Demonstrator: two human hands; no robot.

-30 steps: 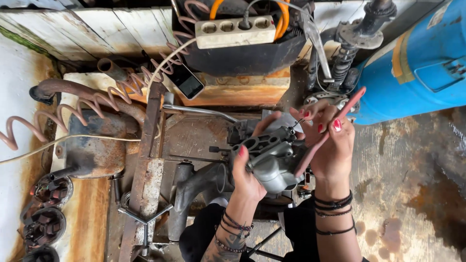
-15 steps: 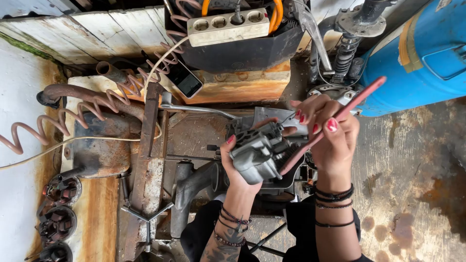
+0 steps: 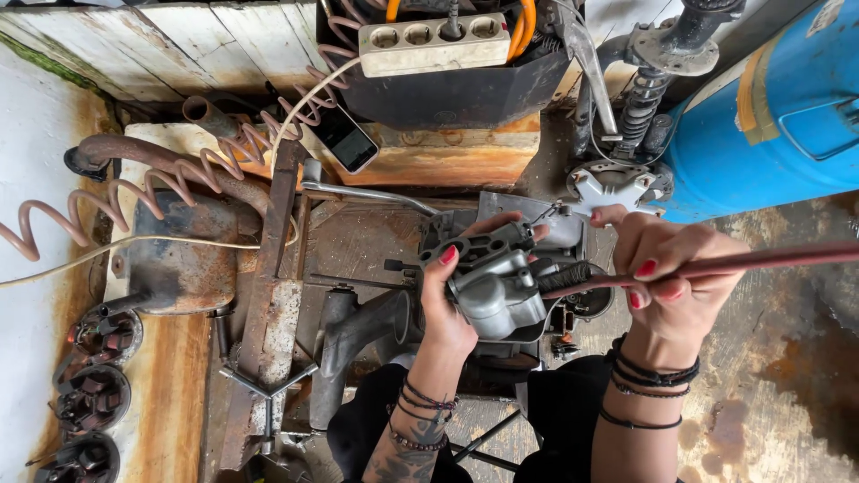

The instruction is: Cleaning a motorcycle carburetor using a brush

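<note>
Left hand [image 3: 445,309] sits mid-frame, fingers curled round the grey carburettor body [image 3: 494,288], thumb up on its dark top flange. Same clamp as half a second ago; the part has barely shifted.

What changed: right hand [image 3: 667,284] has moved out toward the right of the frame and the reddish rod [image 3: 716,265] now lies near horizontal, where it stood steeply tilted a second ago. Its left end has come down to the black ribbed fitting [image 3: 565,275] on the carburettor's right side. Touching or already inside, can't tell; the tip is hidden there. My read: the rod is now lined up with that port, so the work is at the probing or feeding stage.

Right fingers are pressed together, pinching the rod between thumb and fingertips [image 3: 646,268]. The rod's far end runs off the right edge.

Carburettor lies wholly within the left fingers, well apart from the right fingers; only the rod bridges them.

Around: rusty workbench [image 3: 170,394], white power strip [image 3: 434,43] at top centre, blue drum [image 3: 769,116] upper right.
</note>
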